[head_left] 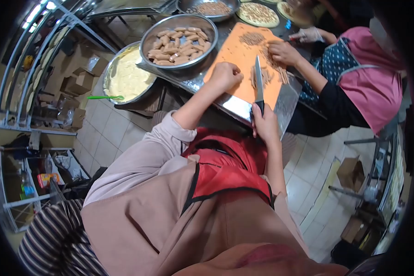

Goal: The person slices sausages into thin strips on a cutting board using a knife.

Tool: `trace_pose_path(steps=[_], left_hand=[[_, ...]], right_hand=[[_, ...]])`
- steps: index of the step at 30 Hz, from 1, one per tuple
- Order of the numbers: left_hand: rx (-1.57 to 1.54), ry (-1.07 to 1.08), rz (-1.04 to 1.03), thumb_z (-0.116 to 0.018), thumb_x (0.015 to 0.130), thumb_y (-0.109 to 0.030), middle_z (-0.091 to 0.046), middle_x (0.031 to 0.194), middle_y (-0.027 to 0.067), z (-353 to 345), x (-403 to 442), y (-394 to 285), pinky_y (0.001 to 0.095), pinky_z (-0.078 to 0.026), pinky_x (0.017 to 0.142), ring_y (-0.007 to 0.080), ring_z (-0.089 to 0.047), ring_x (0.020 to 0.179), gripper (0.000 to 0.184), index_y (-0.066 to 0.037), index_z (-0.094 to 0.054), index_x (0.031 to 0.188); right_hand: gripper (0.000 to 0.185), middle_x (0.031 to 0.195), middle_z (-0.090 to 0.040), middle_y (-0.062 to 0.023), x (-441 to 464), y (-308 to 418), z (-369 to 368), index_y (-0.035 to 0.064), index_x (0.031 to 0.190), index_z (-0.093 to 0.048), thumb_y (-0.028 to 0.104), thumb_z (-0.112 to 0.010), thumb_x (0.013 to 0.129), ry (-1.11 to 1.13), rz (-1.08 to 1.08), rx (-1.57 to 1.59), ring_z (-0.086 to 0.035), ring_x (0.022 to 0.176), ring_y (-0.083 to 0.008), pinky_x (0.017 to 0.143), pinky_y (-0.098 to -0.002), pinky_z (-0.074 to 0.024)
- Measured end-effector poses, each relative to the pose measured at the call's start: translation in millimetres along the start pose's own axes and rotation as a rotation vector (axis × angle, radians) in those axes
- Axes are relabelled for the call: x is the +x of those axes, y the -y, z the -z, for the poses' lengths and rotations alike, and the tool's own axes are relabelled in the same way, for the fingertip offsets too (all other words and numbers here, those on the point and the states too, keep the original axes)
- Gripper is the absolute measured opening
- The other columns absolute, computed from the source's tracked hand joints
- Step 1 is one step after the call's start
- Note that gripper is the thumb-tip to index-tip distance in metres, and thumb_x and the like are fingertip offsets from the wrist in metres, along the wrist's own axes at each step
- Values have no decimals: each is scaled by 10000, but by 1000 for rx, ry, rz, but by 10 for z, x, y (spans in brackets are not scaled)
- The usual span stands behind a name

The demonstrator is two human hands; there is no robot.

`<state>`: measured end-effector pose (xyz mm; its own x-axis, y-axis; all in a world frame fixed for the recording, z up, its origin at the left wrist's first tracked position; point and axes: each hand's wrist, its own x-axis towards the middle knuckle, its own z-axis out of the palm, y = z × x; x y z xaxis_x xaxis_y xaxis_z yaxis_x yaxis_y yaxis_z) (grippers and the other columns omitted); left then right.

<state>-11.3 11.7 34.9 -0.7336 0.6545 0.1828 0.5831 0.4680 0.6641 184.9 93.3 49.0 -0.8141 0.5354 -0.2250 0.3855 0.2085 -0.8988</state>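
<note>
My right hand grips a kitchen knife by its black handle, the blade pointing away from me over the orange cutting board. My left hand is at the board's left edge with its fingers curled closed; whether anything is in them is hidden. Between the blade and the board lie sausage strips, cut lengthwise. Finely chopped sausage forms a pile at the board's far end. To the left, a steel bowl holds many whole sausages.
A co-worker's bare hand rests by the board's right side; their gloved hand is behind it. A basin of pale yellow cream with a green utensil stands left. Topped round flatbreads and another bowl are at the back.
</note>
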Motion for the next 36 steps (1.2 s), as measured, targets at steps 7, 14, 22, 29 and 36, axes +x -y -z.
trace_pose_path(steps=[7, 14, 22, 29, 36], left_hand=[[-422, 185, 263, -709, 798, -176, -707, 771, 111, 96, 18, 1, 253, -548, 652, 132, -682, 701, 344, 62, -665, 1043], [-587, 110, 302, -705, 796, -45, -660, 806, 95, -105, -168, 102, 243, -574, 622, 150, -672, 701, 317, 68, -625, 1080], [-647, 66, 299, -720, 737, -48, -664, 702, 89, -158, -160, 154, 249, -557, 544, 136, -665, 605, 241, 54, -665, 948], [-644, 120, 321, -711, 809, -69, -638, 747, 59, -117, -159, 130, 244, -578, 600, 134, -663, 662, 213, 57, -636, 965], [-668, 65, 296, -704, 742, -26, -658, 674, 81, -156, -155, 163, 254, -546, 527, 134, -660, 583, 207, 62, -650, 922]], right_hand=[[393, 682, -630, -249, -126, 245, 52, -105, 904, -525, 283, -476, 949, 46, -110, -356, -644, 551, -351, 555, -445, -518], [333, 856, -620, -345, -303, 272, -61, -106, 958, -552, 217, -491, 911, 109, -48, -696, -619, 871, -478, 821, -526, -475], [324, 806, -609, -353, -322, 200, -146, -103, 930, -533, 219, -498, 915, 16, 27, -745, -608, 811, -506, 762, -551, -474], [285, 736, -610, -329, -357, 253, -197, -67, 890, -507, 216, -503, 916, -18, 71, -765, -611, 742, -505, 698, -564, -482], [254, 753, -604, -338, -279, 159, -223, -65, 894, -477, 186, -470, 926, 1, 86, -773, -608, 762, -502, 706, -570, -474]])
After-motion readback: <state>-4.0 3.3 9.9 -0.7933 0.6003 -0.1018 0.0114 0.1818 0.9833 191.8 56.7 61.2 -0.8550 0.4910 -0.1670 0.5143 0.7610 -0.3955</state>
